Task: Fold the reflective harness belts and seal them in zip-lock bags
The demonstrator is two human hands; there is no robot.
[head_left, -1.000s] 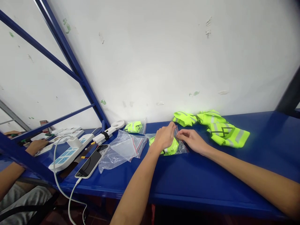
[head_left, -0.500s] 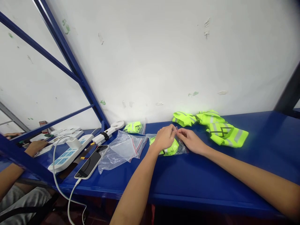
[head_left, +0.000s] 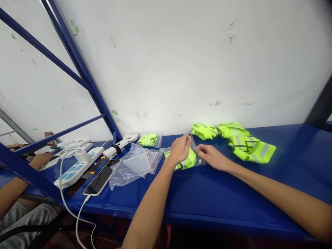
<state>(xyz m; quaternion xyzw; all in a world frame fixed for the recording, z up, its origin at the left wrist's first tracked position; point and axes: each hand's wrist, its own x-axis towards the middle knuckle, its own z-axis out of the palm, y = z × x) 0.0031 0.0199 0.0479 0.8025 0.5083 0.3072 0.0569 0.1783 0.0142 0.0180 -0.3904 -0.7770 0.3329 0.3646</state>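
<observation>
A folded neon-yellow reflective vest (head_left: 188,159) lies inside a clear zip bag (head_left: 201,161) on the blue table. My left hand (head_left: 179,148) is over the bag, its fingers closed on the far part of the bag's edge. At the bag's right side, my right hand (head_left: 211,156) pinches the edge between thumb and forefinger. Flat clear zip bags (head_left: 136,162) with red seal lines lie left of my left hand. Behind them rests another bagged yellow vest (head_left: 148,139). Loose yellow vests (head_left: 241,141) with grey stripes lie crumpled behind my right hand.
A phone (head_left: 101,178) on a white cable and a power strip (head_left: 77,167) are at left, near a small white fan (head_left: 130,137). A blue metal frame (head_left: 85,79) rises there. Beyond it, another person's hand (head_left: 41,160) rests among white devices.
My hands have moved slightly apart along the bag's edge, the right one a little downward. More of the bag's edge shows between them. The camera view has shifted slightly.
</observation>
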